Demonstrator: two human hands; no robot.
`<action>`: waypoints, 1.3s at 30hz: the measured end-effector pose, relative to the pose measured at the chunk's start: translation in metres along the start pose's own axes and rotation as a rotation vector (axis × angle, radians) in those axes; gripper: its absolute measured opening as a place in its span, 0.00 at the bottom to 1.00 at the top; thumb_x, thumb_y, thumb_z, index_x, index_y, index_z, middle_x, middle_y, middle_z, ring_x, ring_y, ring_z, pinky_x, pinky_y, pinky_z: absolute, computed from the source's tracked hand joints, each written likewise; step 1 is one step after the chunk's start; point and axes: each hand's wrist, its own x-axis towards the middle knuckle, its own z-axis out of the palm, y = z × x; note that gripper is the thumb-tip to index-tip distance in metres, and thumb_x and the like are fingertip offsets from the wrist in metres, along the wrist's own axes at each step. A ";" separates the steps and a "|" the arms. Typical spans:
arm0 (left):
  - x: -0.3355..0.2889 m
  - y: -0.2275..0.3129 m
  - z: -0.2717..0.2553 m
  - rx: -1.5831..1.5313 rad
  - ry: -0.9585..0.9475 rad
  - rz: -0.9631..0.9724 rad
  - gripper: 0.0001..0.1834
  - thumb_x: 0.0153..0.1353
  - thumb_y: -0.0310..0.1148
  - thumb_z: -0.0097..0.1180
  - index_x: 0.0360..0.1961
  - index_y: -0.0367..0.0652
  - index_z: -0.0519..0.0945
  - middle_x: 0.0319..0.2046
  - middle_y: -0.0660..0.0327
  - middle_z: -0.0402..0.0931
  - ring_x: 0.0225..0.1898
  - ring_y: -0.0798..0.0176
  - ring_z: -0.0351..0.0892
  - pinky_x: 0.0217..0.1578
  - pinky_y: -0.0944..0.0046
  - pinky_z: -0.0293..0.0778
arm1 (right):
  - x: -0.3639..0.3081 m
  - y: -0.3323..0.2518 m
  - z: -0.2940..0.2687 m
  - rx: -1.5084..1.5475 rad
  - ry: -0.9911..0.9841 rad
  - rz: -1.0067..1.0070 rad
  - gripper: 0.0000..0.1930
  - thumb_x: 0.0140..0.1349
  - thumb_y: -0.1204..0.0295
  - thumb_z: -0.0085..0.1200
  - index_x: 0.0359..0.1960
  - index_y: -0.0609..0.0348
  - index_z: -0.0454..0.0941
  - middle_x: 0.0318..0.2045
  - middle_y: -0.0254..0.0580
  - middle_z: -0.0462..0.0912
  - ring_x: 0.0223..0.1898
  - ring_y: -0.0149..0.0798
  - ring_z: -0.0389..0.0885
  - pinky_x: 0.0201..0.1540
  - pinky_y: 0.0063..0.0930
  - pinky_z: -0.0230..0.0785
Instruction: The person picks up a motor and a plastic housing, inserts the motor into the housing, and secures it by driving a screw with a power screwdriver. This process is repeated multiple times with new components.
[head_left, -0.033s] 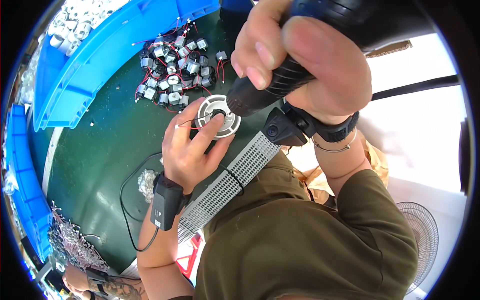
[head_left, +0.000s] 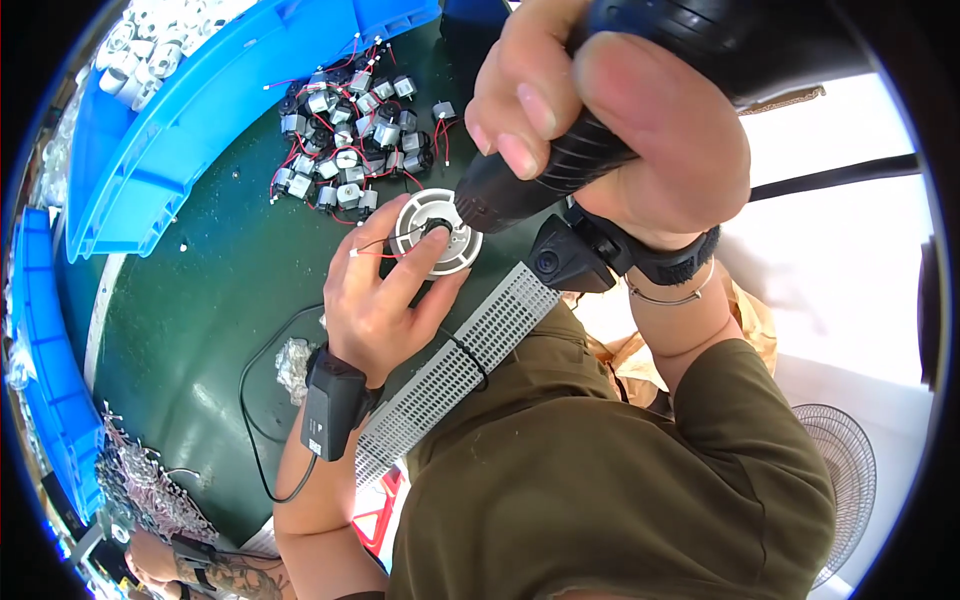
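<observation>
A round white plastic housing (head_left: 462,262) lies near the middle, held by my left hand (head_left: 375,300). My thumb and fingers grip its rim, and the index finger presses on a small black part (head_left: 436,226) at its centre. Thin red and black wires with a white plug stick out past the fingers. Wrapped in my right hand (head_left: 650,130) is a black electric screwdriver (head_left: 560,165). It tilts down to the left, its nose above the housing's right side. Whether its tip touches a screw is hard to see.
Small motors (head_left: 350,140) with red and black wires lie piled on the green table (head_left: 200,330) beyond the housing. Blue bins (head_left: 150,190) line the far left, one with white parts (head_left: 150,50). A white grid strip (head_left: 450,390) edges the table. A co-worker's hand (head_left: 150,560) shows lower left.
My right hand and the screwdriver have shifted very slightly to the right. My left hand and the housing stay where they were.
</observation>
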 end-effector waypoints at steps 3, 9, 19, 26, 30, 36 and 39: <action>-0.003 -0.002 -0.001 0.008 -0.001 -0.009 0.19 0.36 0.28 0.70 0.35 0.44 0.81 0.44 0.50 0.74 0.36 0.53 0.78 0.34 0.60 0.76 | 0.000 0.005 -0.001 0.008 -0.021 0.007 0.25 0.52 0.79 0.55 0.52 0.69 0.60 0.22 0.40 0.74 0.20 0.32 0.73 0.27 0.24 0.67; -0.002 -0.001 0.001 -0.006 0.002 -0.007 0.20 0.36 0.28 0.70 0.35 0.44 0.81 0.44 0.50 0.74 0.36 0.53 0.78 0.33 0.59 0.76 | -0.001 0.007 -0.005 0.003 -0.055 0.013 0.25 0.52 0.79 0.55 0.52 0.68 0.60 0.23 0.40 0.74 0.21 0.31 0.73 0.28 0.25 0.68; -0.001 -0.002 0.001 -0.012 -0.008 -0.013 0.19 0.37 0.30 0.69 0.35 0.44 0.81 0.44 0.51 0.74 0.37 0.54 0.77 0.34 0.60 0.75 | 0.002 0.019 -0.004 -0.008 -0.129 0.011 0.26 0.52 0.79 0.55 0.53 0.67 0.59 0.24 0.40 0.74 0.22 0.31 0.72 0.31 0.26 0.68; 0.000 -0.001 -0.004 0.076 -0.022 0.011 0.19 0.35 0.32 0.70 0.34 0.45 0.81 0.42 0.54 0.75 0.39 0.52 0.76 0.40 0.55 0.72 | -0.008 0.012 0.000 0.011 -0.198 -0.058 0.26 0.52 0.78 0.55 0.53 0.66 0.59 0.25 0.39 0.74 0.23 0.31 0.72 0.33 0.27 0.69; 0.004 0.000 -0.003 0.046 0.075 0.087 0.18 0.33 0.29 0.70 0.31 0.45 0.81 0.38 0.55 0.75 0.38 0.53 0.75 0.43 0.53 0.70 | -0.005 0.010 0.002 -0.073 -0.287 -0.122 0.25 0.53 0.77 0.51 0.52 0.68 0.56 0.21 0.40 0.72 0.21 0.33 0.71 0.29 0.28 0.68; 0.000 -0.009 -0.060 0.318 0.183 -0.086 0.20 0.35 0.29 0.72 0.33 0.45 0.81 0.37 0.56 0.78 0.39 0.55 0.75 0.41 0.58 0.72 | 0.027 -0.030 0.000 0.175 0.175 -0.133 0.22 0.50 0.81 0.56 0.48 0.71 0.64 0.21 0.39 0.76 0.19 0.28 0.73 0.23 0.19 0.65; -0.027 -0.060 -0.138 0.642 0.241 -0.355 0.13 0.46 0.30 0.66 0.35 0.42 0.81 0.35 0.55 0.80 0.40 0.53 0.77 0.42 0.58 0.72 | 0.045 -0.015 -0.011 -0.253 0.089 -0.189 0.10 0.52 0.76 0.60 0.33 0.66 0.73 0.21 0.33 0.75 0.22 0.24 0.74 0.25 0.17 0.65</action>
